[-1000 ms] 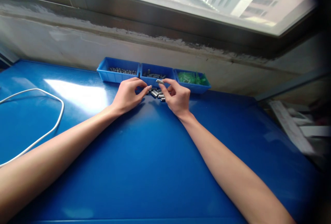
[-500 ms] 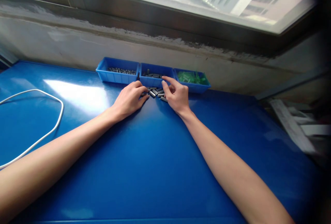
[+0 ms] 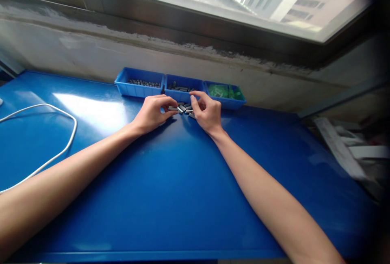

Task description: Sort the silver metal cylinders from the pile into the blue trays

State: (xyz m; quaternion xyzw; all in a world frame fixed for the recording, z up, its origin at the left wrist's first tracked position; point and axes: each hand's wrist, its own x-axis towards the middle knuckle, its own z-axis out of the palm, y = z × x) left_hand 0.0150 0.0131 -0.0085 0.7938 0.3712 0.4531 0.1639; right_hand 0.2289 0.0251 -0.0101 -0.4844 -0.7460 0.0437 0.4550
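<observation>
My left hand pinches a short grey metal bar between thumb and fingertips, at the left side of a small pile. The pile is several loose dark metal bars lying on the blue table. On the pile's right side rests my right hand. Its index finger and thumb are slightly apart, with nothing visible between them, while the other fingers are curled and partly hidden. Just behind the hands is the middle blue bin, containing similar metal bars.
The left blue bin holds many small metal pieces. Green pieces fill the right blue bin. A white cable curves over the table at left. Wall and window stand behind; blurred pale objects lie beyond the table's right edge.
My left hand has lifted slightly and closed on a metal bar, which now shows between its fingertips. My right hand stays nearly in place.
</observation>
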